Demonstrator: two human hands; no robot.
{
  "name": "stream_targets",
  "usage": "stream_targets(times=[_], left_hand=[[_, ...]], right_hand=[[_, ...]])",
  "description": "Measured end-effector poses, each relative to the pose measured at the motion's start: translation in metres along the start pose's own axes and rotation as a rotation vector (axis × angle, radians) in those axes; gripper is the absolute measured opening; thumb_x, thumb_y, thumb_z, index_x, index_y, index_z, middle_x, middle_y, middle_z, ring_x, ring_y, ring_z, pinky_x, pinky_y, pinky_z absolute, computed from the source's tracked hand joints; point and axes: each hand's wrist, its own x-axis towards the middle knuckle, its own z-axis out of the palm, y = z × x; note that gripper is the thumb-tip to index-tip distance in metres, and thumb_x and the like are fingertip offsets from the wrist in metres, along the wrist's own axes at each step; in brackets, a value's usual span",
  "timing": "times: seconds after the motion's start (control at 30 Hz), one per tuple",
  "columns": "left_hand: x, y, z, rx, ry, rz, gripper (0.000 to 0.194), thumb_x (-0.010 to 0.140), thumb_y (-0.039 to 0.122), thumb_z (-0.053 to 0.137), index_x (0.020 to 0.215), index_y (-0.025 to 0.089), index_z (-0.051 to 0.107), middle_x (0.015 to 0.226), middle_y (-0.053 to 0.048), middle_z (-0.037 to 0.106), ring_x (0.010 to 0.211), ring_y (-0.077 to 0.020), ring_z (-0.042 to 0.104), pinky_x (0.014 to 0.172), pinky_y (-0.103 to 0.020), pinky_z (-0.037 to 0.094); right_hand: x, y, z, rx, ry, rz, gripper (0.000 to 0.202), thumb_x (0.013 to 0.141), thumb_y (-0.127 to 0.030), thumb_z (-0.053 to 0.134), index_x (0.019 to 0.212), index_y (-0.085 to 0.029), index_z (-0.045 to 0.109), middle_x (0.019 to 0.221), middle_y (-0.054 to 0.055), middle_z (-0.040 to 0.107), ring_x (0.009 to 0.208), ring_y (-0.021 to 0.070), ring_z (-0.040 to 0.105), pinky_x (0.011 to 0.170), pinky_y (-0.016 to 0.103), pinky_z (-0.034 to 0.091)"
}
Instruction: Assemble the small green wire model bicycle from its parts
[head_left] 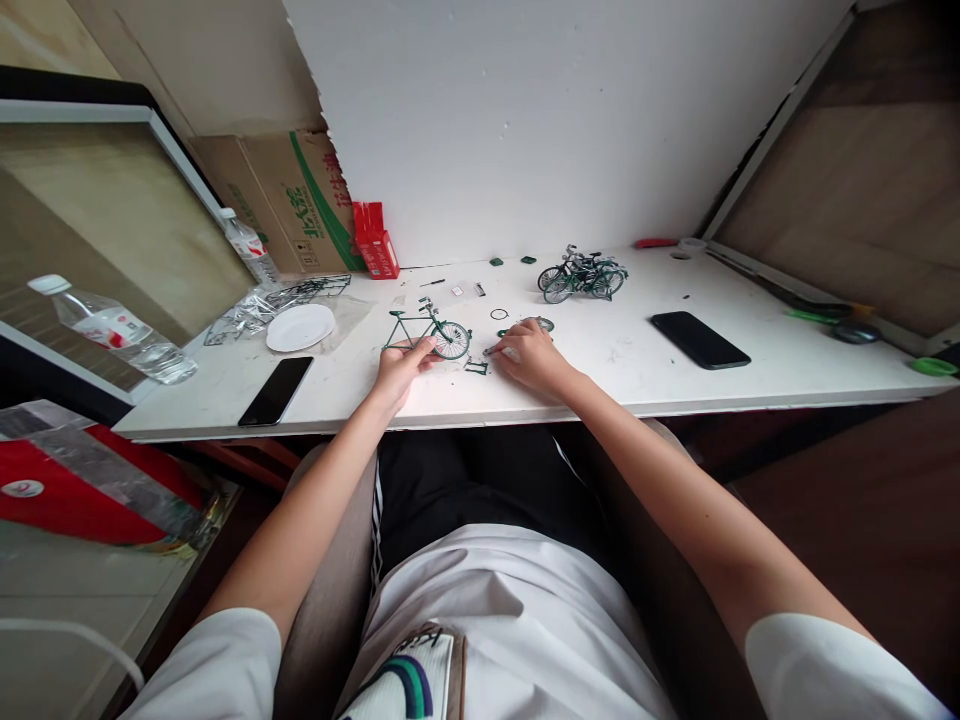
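Note:
My left hand [406,369] pinches a small green model bicycle [452,340] by its lower frame, just above the white table [622,385]; a spoked wheel shows at its right end. Palm down, my right hand [529,355] rests on the tabletop with its fingers bent together over small parts; what its fingertips touch is too small to name. A green wheel part [545,324] shows just behind that hand. Between the hands lies a small dark green bracket-like piece [476,368]. A thin black ring [499,314] lies behind the right hand.
Assembled model bicycles [581,275] stand at the back. Phones lie at left [276,391] and right [700,340]. A white plate [301,327], plastic bottles [120,330], a red box [376,241] and a carton [285,205] are at left. A white board [525,130] rises behind.

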Motion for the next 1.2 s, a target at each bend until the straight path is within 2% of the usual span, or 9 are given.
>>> stream_targets(times=[0.17,0.37,0.5,0.6,0.8,1.07,1.2], left_hand=[[-0.001,0.001,0.001,0.008,-0.005,0.001,0.049,0.064,0.047,0.098,0.094,0.014,0.079,0.090,-0.010,0.080,0.080,-0.0191,0.076,0.069,-0.025,0.048],[-0.001,0.001,0.001,0.023,-0.006,0.005,0.049,0.063,0.048,0.098,0.092,0.013,0.079,0.091,-0.011,0.080,0.079,-0.0185,0.075,0.068,-0.025,0.048],[-0.001,0.000,0.002,0.037,-0.019,0.000,0.051,0.063,0.050,0.098,0.094,0.013,0.080,0.092,-0.011,0.081,0.079,-0.0187,0.075,0.068,-0.026,0.048],[-0.001,0.000,0.002,0.047,-0.024,-0.001,0.052,0.062,0.051,0.099,0.093,0.013,0.080,0.091,-0.011,0.081,0.078,-0.0186,0.075,0.068,-0.026,0.048],[-0.001,0.001,0.003,0.063,-0.017,-0.002,0.053,0.062,0.051,0.098,0.093,0.013,0.080,0.089,-0.010,0.080,0.076,-0.0190,0.075,0.067,-0.026,0.048],[-0.003,0.003,0.007,0.090,-0.015,0.005,0.050,0.063,0.050,0.097,0.091,0.013,0.079,0.086,-0.009,0.079,0.075,-0.0189,0.074,0.068,-0.027,0.049],[-0.005,0.003,0.007,0.081,-0.026,0.014,0.049,0.063,0.050,0.097,0.092,0.014,0.079,0.089,-0.009,0.080,0.075,-0.0186,0.074,0.066,-0.026,0.048]], right_hand=[[0.000,-0.007,-0.003,-0.015,-0.040,-0.073,0.032,0.106,-0.023,0.051,0.114,-0.013,0.080,0.114,0.016,0.076,0.115,0.0326,0.056,0.101,0.042,0.042],[-0.001,-0.014,-0.006,-0.108,-0.096,-0.089,0.033,0.109,-0.025,0.049,0.127,-0.015,0.074,0.121,0.016,0.073,0.113,0.0305,0.061,0.099,0.038,0.040],[0.000,-0.020,-0.011,-0.255,-0.203,-0.133,0.037,0.107,-0.013,0.045,0.132,-0.016,0.072,0.122,0.018,0.070,0.111,0.0303,0.064,0.092,0.037,0.039],[0.001,-0.026,-0.015,-0.333,-0.271,-0.154,0.037,0.104,-0.007,0.045,0.128,-0.014,0.072,0.121,0.018,0.070,0.107,0.0292,0.067,0.088,0.036,0.039],[0.002,-0.035,-0.012,-0.416,-0.271,-0.124,0.032,0.108,-0.015,0.041,0.120,-0.011,0.070,0.117,0.021,0.072,0.096,0.0290,0.070,0.083,0.036,0.042],[0.008,-0.046,-0.013,-0.476,-0.327,-0.097,0.033,0.105,-0.010,0.039,0.123,-0.013,0.067,0.118,0.021,0.072,0.093,0.0302,0.073,0.076,0.035,0.045],[0.014,-0.046,-0.011,-0.507,-0.322,-0.134,0.033,0.104,-0.008,0.039,0.123,-0.011,0.066,0.118,0.022,0.071,0.099,0.0308,0.072,0.075,0.035,0.046]])
